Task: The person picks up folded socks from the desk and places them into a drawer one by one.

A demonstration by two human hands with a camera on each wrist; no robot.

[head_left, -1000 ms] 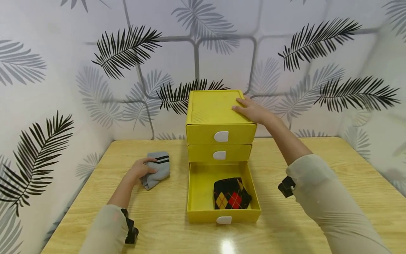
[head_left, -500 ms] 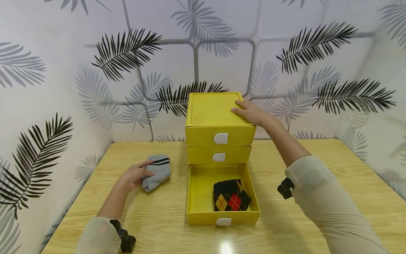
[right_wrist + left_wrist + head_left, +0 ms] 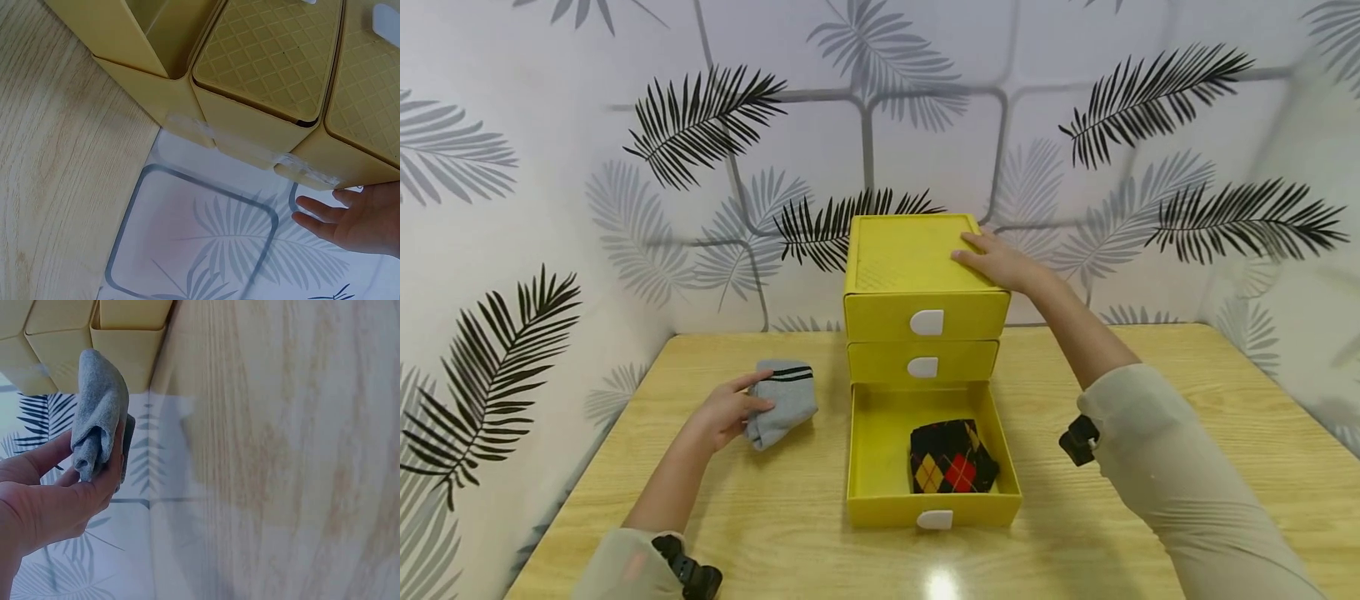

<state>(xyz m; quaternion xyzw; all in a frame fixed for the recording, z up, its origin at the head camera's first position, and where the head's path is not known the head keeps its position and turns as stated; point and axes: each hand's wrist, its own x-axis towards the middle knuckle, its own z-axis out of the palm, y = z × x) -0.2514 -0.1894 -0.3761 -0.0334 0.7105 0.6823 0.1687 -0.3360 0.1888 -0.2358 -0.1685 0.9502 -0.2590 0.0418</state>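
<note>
My left hand (image 3: 725, 414) pinches a folded grey sock bundle (image 3: 785, 406) with dark stripes, left of the yellow drawer unit (image 3: 927, 317). In the left wrist view, the thumb and fingers grip the grey socks (image 3: 100, 412) at one end, and they look raised off the table. On the unit's top right edge rests my right hand (image 3: 996, 260), its fingers spread. The right wrist view shows that hand (image 3: 359, 219) against the unit's side, with part of it out of frame. The bottom drawer (image 3: 880, 510) is pulled out and holds a folded black argyle sock bundle (image 3: 953, 457) with red and yellow diamonds.
The upper drawer (image 3: 880, 317) and the middle drawer (image 3: 880, 361) are pushed in, with white pull tabs. The unit stands on a wooden table (image 3: 775, 517) near its back edge. Behind it rises a wall (image 3: 925, 158) with a leaf pattern.
My left hand and the grey socks have shifted slightly right toward the unit, and the left wrist has come lower in view. My right hand stays on the unit's top.
</note>
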